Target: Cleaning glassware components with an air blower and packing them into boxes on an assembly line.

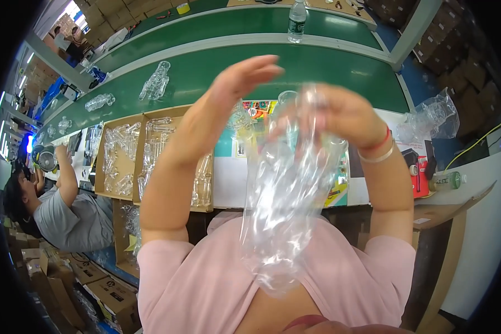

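Note:
A long clear plastic bag (281,206) hangs in front of my chest, blurred and full of glare. My right hand (348,114) is closed on its upper part, where a clear, tube-like shape also shows; I cannot make out what is inside. To the left, my left hand (247,78) is raised above the bench with fingers stretched out, holding nothing. Clear glassware (240,118) stands on the bench between the two hands, partly hidden by the bag. Beneath lies a colourful printed sheet (259,109), mostly covered.
Cardboard trays (141,150) of clear glass pieces sit left of my left arm. Bagged glassware (156,82) lies on the green bench. At right are another stuffed bag (434,118), a red box (424,175) and a green bottle (448,180). A co-worker (75,211) sits at left.

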The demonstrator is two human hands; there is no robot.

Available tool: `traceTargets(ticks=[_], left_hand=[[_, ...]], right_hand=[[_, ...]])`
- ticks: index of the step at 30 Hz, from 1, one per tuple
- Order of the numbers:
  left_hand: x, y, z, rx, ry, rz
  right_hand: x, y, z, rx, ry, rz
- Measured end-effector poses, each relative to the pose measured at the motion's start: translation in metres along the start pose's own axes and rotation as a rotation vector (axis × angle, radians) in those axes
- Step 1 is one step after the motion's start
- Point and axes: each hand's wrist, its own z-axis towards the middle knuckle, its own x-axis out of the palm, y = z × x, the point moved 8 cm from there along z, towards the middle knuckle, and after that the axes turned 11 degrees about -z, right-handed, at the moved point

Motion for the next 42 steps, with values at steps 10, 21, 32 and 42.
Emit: traceTargets(ticks=[10, 21, 32, 42], left_hand=[[-0.054, 0.074, 0.039, -0.424, -0.336, -0.390], [-0.057, 0.171, -0.011, -0.708, -0.409, 0.356], [-0.072, 0.238, -0.045, -0.789, -0.515, 0.306], [-0.071, 0.245, -0.043, -0.711, -0.522, 0.333]], right_hand=[[-0.096, -0.056, 0.013, 0.194, -0.456, 0.233], [-0.081, -0.197, -0.007, 0.585, -0.310, -0.003], [-0.082, -0.254, -0.017, 0.509, -0.263, -0.326], [-0.071, -0.262, -0.029, 0.398, -0.270, -0.787]])
